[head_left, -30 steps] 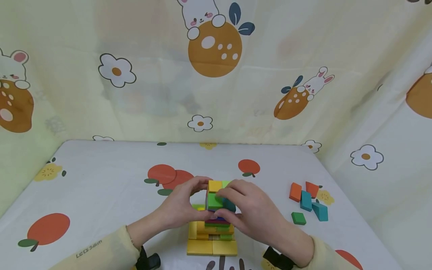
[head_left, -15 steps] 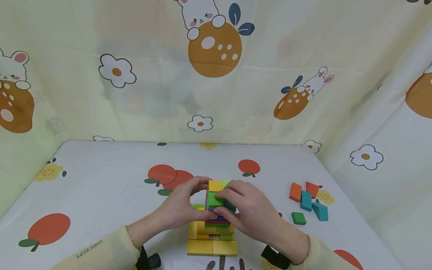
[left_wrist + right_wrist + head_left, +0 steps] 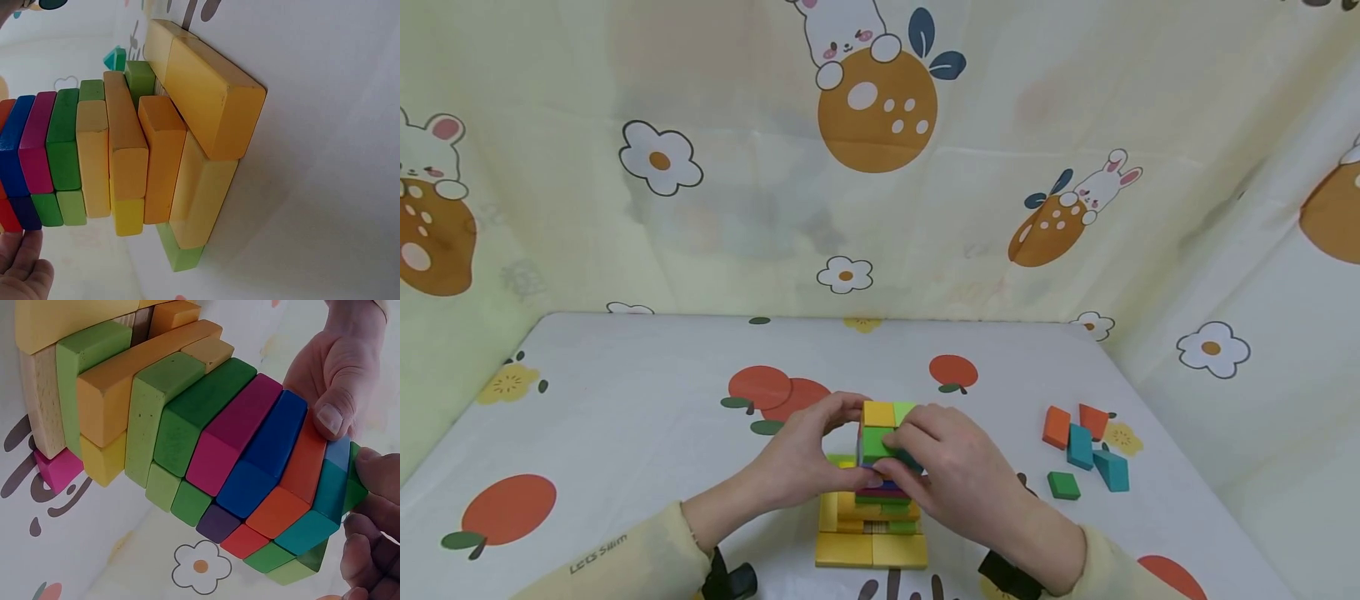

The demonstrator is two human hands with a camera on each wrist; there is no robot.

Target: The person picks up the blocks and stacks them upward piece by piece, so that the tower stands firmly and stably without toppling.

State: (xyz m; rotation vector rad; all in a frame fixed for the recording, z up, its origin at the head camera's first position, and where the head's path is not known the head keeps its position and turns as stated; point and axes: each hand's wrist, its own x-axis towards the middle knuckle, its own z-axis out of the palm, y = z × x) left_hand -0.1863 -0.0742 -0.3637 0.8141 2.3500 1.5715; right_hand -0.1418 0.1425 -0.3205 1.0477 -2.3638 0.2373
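Observation:
A stepped tower of coloured wooden blocks (image 3: pixel 872 550) stands on the cloth, its wide yellow base narrowing upward into green, magenta, blue and orange layers (image 3: pixel 269 450). My left hand (image 3: pixel 805 454) holds the upper tower from the left side, thumb low at the front and fingers behind. In the right wrist view its thumb lies along the orange block (image 3: pixel 294 487). At the tower's top front, my right hand (image 3: pixel 958 467) pinches a green block (image 3: pixel 874 444) with curled fingers and thumb, beside a teal block (image 3: pixel 312 528). Its fingers partly cover both blocks.
Loose blocks lie on the cloth at the right: two orange (image 3: pixel 1056 427), two teal (image 3: pixel 1079 447) and a green one (image 3: pixel 1063 485). A magenta block (image 3: pixel 57 469) sits by the tower's base. A patterned curtain (image 3: pixel 737 208) hangs behind the table.
My right wrist and forearm have swung slightly left, and the right fingers have curled more at the green block. My left hand and the tower stay in place.

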